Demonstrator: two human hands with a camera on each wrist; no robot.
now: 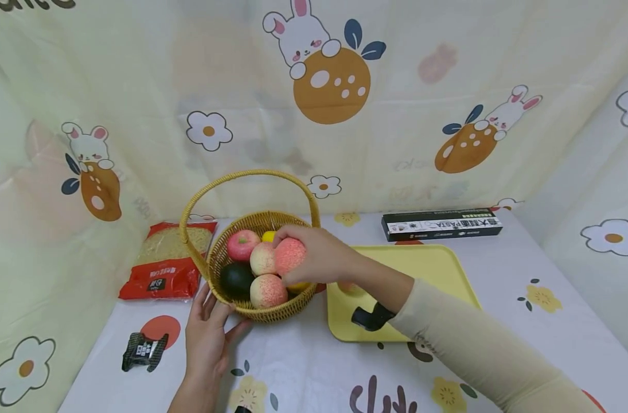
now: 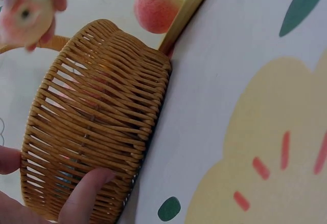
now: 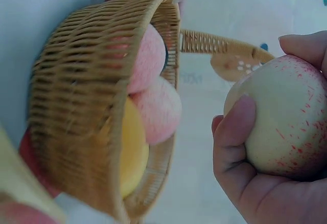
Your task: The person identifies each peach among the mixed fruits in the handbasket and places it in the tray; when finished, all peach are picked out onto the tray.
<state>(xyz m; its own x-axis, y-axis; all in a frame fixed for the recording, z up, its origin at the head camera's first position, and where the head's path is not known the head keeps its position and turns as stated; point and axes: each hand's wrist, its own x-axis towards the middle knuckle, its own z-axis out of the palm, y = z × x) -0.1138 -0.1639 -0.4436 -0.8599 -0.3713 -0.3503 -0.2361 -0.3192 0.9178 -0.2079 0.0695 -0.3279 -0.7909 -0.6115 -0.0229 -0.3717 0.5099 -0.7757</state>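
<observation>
In the head view my right hand [image 1: 319, 255] grips a pink-speckled toy peach [image 1: 290, 256] over the wicker basket [image 1: 277, 314]. The right wrist view shows fingers and thumb around this peach [image 3: 286, 116], apart from the basket rim. My left hand [image 1: 209, 338] rests against the basket's near left side, its thumb [image 2: 84, 196] along the woven wall. Inside the basket lie two more peaches [image 1: 269, 291], a pink apple [image 1: 243, 245], a dark green avocado-like fruit [image 1: 236, 280] and a yellow fruit [image 3: 134, 150], partly hidden.
A yellow tray [image 1: 448, 269] stands right of the basket, a peach [image 2: 158, 9] on it partly behind my right arm. A black pasta box [image 1: 441, 224] lies behind it. To the left are a red-and-clear food bag [image 1: 164, 261] and a small black packet [image 1: 144, 351].
</observation>
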